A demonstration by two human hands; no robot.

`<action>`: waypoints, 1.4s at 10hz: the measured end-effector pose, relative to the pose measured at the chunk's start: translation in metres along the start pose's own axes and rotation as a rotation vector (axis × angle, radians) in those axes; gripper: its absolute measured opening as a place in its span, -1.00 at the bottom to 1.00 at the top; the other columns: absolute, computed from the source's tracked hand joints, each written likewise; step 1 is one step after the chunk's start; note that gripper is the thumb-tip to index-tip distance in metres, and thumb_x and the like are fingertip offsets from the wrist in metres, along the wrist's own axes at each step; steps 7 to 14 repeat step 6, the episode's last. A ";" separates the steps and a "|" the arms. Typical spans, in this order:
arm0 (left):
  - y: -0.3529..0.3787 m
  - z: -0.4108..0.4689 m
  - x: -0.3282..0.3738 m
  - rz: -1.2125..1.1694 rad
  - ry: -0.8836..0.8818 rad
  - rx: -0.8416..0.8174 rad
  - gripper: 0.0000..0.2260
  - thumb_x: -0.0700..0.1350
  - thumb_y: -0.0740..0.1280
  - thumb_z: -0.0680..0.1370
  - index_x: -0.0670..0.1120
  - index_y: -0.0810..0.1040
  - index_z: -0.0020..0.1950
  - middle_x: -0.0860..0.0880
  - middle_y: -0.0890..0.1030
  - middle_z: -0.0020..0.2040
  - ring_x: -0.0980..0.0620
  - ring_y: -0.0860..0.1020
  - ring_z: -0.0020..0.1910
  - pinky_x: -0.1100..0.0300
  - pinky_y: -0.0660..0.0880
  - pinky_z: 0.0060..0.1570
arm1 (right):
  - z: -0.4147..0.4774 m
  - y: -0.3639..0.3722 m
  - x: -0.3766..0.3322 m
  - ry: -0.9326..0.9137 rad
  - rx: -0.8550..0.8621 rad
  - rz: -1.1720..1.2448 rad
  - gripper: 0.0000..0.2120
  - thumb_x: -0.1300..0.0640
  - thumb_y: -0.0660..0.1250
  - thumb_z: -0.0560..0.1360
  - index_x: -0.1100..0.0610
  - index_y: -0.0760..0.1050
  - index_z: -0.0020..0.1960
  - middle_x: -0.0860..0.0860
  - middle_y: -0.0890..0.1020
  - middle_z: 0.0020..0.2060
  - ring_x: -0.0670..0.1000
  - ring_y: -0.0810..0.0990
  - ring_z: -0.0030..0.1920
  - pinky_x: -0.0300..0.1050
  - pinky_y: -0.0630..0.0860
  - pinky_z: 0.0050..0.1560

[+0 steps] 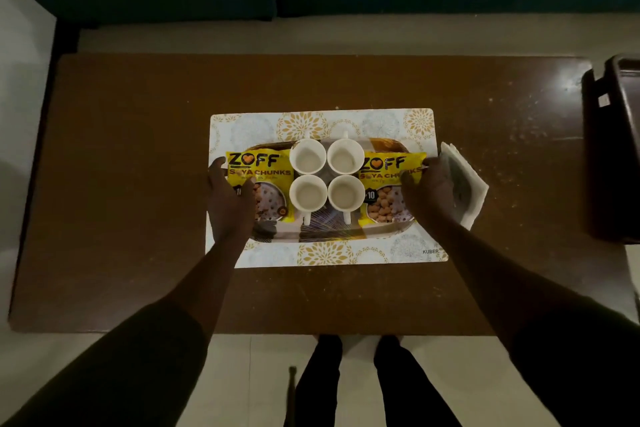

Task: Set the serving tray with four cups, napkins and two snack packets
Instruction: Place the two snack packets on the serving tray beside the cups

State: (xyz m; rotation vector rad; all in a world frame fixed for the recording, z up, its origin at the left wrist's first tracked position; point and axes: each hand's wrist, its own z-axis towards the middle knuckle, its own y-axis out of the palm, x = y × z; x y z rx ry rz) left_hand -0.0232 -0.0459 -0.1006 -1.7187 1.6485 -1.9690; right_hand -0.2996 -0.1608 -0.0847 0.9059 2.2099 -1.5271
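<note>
**Tray's loaded, both hands on the ends**

Four white cups (326, 182) sit two-by-two mid-tray (332, 231), a yellow packet at 9 o'clock (259, 166) and another at 3 o'clock (391, 168). Left hand (230, 199) lies spread over its packet. Right hand (427, 191) likewise (grip unclear), napkins (465, 180) just beyond on the table (131, 166).
</note>
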 end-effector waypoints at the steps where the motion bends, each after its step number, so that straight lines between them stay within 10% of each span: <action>1: -0.002 -0.001 -0.003 0.030 0.022 -0.006 -0.53 -0.16 0.38 0.53 -0.13 0.35 0.41 -0.25 0.47 0.31 -0.20 0.51 0.23 0.20 0.38 0.00 | -0.003 -0.002 0.009 -0.042 0.106 -0.060 -0.61 0.08 0.29 0.53 0.22 0.34 0.28 0.17 0.55 0.22 0.17 0.54 0.22 0.11 0.51 0.20; 14: -0.009 -0.022 0.021 0.227 0.141 0.031 -0.47 -0.15 0.37 0.52 -0.15 0.27 0.46 -0.24 0.36 0.41 -0.26 0.40 0.33 -0.13 0.43 0.17 | -0.014 -0.022 0.007 -0.292 0.120 -0.071 -0.69 0.17 0.32 0.51 0.20 0.42 0.22 0.14 0.57 0.13 0.13 0.54 0.16 0.08 0.54 0.14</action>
